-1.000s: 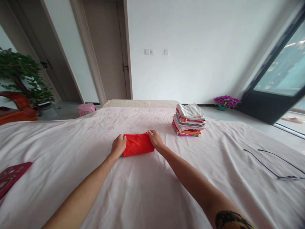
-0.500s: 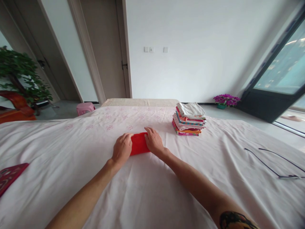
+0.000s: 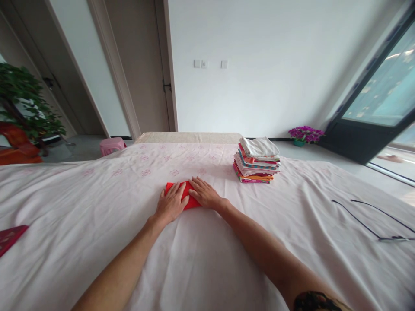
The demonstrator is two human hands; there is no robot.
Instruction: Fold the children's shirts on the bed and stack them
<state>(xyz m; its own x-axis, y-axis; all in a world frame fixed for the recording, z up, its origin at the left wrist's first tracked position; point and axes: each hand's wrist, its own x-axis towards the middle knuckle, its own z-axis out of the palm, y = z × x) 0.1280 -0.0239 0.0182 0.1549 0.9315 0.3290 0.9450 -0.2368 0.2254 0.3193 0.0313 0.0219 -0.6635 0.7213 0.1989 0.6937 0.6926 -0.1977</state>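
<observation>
A small folded red cloth point(image 3: 187, 199) lies on the pale pink sheet point(image 3: 201, 250) covering the bed. My left hand point(image 3: 171, 203) lies flat on its left part, fingers stretched out. My right hand point(image 3: 204, 193) rests flat on its right part, fingers spread and pointing left. Both palms press down on the cloth and hide most of it. Neither hand grips it.
A stack of folded colourful cloths point(image 3: 257, 160) with a white one on top stands to the right. A black cable point(image 3: 372, 222) lies at the far right, a dark red patterned item point(image 3: 9, 236) at the left edge. A pink stool point(image 3: 112, 146), a plant point(image 3: 22, 99) and purple flowers point(image 3: 304, 134) stand on the floor beyond.
The hands came together from the two ends of the red cloth, folding it narrower, and now lie flat on top of it.
</observation>
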